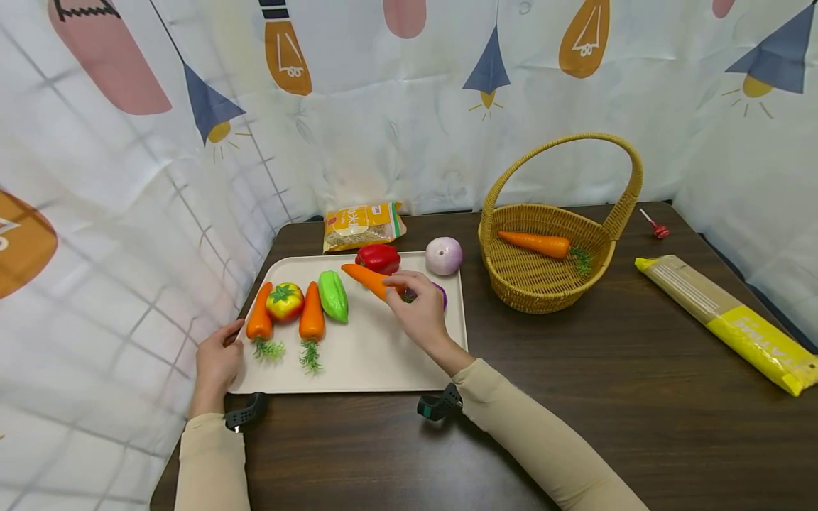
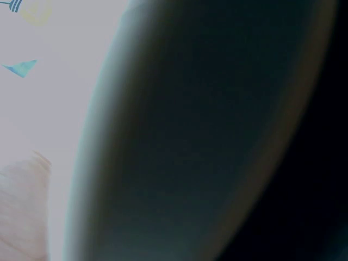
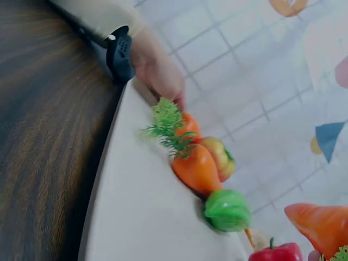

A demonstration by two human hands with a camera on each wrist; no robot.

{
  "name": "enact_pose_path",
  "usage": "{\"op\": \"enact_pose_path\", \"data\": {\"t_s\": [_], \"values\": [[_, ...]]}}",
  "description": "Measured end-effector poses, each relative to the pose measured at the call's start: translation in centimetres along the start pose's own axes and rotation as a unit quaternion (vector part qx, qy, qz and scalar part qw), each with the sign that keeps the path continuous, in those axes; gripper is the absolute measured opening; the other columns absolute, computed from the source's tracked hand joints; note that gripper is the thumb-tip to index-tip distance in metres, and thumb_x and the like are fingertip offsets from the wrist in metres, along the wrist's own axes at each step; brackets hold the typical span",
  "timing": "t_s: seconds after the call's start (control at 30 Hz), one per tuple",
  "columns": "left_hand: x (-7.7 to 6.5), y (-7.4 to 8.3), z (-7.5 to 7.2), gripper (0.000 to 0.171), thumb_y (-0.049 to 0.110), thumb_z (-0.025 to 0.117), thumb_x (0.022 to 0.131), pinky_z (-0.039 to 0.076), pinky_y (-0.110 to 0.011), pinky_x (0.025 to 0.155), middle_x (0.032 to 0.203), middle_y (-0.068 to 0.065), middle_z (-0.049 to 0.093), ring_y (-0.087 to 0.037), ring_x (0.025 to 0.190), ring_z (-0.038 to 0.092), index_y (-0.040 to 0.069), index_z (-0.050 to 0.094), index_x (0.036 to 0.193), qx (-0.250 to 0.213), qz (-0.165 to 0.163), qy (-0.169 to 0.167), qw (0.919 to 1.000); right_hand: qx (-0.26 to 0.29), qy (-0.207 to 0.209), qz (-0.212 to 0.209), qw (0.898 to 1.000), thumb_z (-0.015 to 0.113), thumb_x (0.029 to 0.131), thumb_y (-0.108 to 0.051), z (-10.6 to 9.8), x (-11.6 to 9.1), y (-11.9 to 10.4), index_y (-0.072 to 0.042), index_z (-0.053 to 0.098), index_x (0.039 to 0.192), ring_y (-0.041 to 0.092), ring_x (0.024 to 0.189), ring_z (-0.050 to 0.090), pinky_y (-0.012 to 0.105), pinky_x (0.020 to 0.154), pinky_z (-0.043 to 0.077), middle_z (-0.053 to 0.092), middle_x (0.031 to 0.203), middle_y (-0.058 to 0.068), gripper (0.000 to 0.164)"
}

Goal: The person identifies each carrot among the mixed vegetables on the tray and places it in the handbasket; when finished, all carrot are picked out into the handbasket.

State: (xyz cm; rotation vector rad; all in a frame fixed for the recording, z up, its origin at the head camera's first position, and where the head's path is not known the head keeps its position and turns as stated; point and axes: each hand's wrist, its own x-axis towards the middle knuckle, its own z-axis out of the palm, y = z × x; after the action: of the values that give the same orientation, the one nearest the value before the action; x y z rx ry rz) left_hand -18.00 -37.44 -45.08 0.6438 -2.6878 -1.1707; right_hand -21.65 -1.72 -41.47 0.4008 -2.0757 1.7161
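Observation:
My right hand [image 1: 418,312] pinches an orange carrot [image 1: 366,278] near its thick end, over the right half of a cream tray [image 1: 364,362]. The carrot's tip points left, and its green top is mostly behind my fingers. At the tray's left edge, my left hand [image 1: 219,362] grips the rim. Lying on the tray are two more carrots [image 1: 312,312], a red-yellow tomato [image 1: 285,302], a green pepper [image 1: 334,297], a red bell pepper [image 1: 378,259] and a pale purple onion [image 1: 444,255]. A purple item [image 1: 441,294] is largely hidden behind my right hand.
Right of the tray stands a wicker basket [image 1: 537,294] with a tall handle and one carrot [image 1: 535,243] inside. A grain bag [image 1: 361,227] lies behind the tray. Farther right are a yellow noodle packet [image 1: 728,323] and a red lollipop [image 1: 660,231]. Curtains border the table.

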Motion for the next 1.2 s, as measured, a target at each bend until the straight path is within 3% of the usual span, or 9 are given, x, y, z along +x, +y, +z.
{"op": "enact_pose_path", "data": {"t_s": [0.1, 0.23, 0.3, 0.47, 0.57, 0.77, 1.0, 1.2], "values": [[0.0, 0.0, 0.0, 0.05, 0.002, 0.041, 0.094, 0.037, -0.02, 0.078, 0.136, -0.024, 0.054, -0.034, 0.12, 0.05, 0.003, 0.048, 0.144, 0.004, 0.005, 0.003, 1.0, 0.014, -0.003, 0.012, 1.0, 0.07, 0.085, -0.009, -0.7, 0.2, -0.1, -0.01, 0.078, 0.096, 0.018, 0.096, 0.062, 0.038, 0.082, 0.054, 0.07, 0.106, 0.004, 0.014], [-0.1, 0.1, -0.1, 0.05, 0.002, 0.041, 0.094, 0.038, -0.021, 0.078, 0.137, -0.025, 0.052, -0.035, 0.121, 0.049, 0.003, 0.046, 0.144, 0.004, 0.003, 0.001, 1.0, 0.046, -0.012, 0.027, 0.998, 0.07, 0.085, -0.008, -1.6, 0.6, -0.2, -0.007, 0.077, 0.098, 0.021, 0.086, 0.062, 0.032, 0.073, 0.053, 0.071, 0.103, 0.007, 0.015], [-0.1, 0.2, -0.2, 0.05, 0.002, 0.041, 0.095, 0.038, -0.021, 0.078, 0.137, -0.025, 0.052, -0.035, 0.121, 0.049, 0.003, 0.046, 0.145, 0.002, -0.001, -0.002, 1.0, 0.058, -0.02, 0.048, 0.997, 0.07, 0.085, -0.006, -2.3, 0.7, -1.4, -0.003, 0.075, 0.101, 0.026, 0.085, 0.062, 0.032, 0.072, 0.052, 0.071, 0.104, 0.012, 0.017], [-0.1, 0.1, -0.2, 0.05, 0.003, 0.041, 0.095, 0.038, -0.023, 0.079, 0.138, -0.025, 0.051, -0.035, 0.121, 0.048, 0.004, 0.045, 0.145, 0.001, -0.003, -0.006, 1.0, 0.047, -0.052, 0.102, 0.992, 0.077, 0.083, -0.014, -3.2, 1.0, -1.3, -0.009, 0.073, 0.109, 0.026, 0.096, 0.062, 0.035, 0.08, 0.052, 0.068, 0.111, 0.007, 0.027], [-0.1, 0.1, -0.3, 0.05, 0.003, 0.041, 0.095, 0.038, -0.023, 0.08, 0.139, -0.026, 0.05, -0.036, 0.122, 0.047, 0.003, 0.045, 0.146, 0.0, -0.003, -0.008, 1.0, 0.041, -0.064, 0.111, 0.991, 0.078, 0.081, -0.018, -3.5, 1.2, -0.1, -0.015, 0.072, 0.11, 0.022, 0.099, 0.06, 0.036, 0.083, 0.053, 0.066, 0.112, 0.001, 0.03], [-0.2, 0.2, -0.2, 0.05, 0.003, 0.041, 0.095, 0.037, -0.022, 0.08, 0.138, -0.025, 0.052, -0.035, 0.122, 0.048, 0.004, 0.046, 0.145, 0.0, -0.003, -0.003, 1.0, 0.054, -0.073, 0.102, 0.991, 0.076, 0.083, -0.018, -5.1, 1.8, -0.2, -0.014, 0.071, 0.114, 0.025, 0.102, 0.059, 0.038, 0.087, 0.052, 0.067, 0.114, 0.003, 0.032], [-0.1, 0.2, -0.2, 0.05, 0.004, 0.041, 0.096, 0.04, -0.031, 0.086, 0.139, -0.025, 0.051, -0.036, 0.123, 0.047, 0.004, 0.045, 0.145, 0.004, -0.008, -0.004, 1.0, 0.049, -0.075, 0.07, 0.994, 0.073, 0.086, -0.012, -7.4, 3.1, -0.7, -0.004, 0.065, 0.124, 0.023, 0.102, 0.058, 0.028, 0.087, 0.051, 0.064, 0.116, 0.012, 0.039], [-0.1, 0.2, -0.1, 0.05, 0.003, 0.041, 0.095, 0.04, -0.031, 0.087, 0.139, -0.024, 0.051, -0.034, 0.123, 0.047, 0.005, 0.046, 0.145, 0.001, -0.01, -0.005, 0.9999, 0.023, -0.074, 0.046, 0.996, 0.069, 0.086, -0.002, -10.0, 3.5, -3.8, 0.006, 0.06, 0.125, 0.029, 0.099, 0.058, 0.023, 0.082, 0.049, 0.062, 0.114, 0.022, 0.04]]}}
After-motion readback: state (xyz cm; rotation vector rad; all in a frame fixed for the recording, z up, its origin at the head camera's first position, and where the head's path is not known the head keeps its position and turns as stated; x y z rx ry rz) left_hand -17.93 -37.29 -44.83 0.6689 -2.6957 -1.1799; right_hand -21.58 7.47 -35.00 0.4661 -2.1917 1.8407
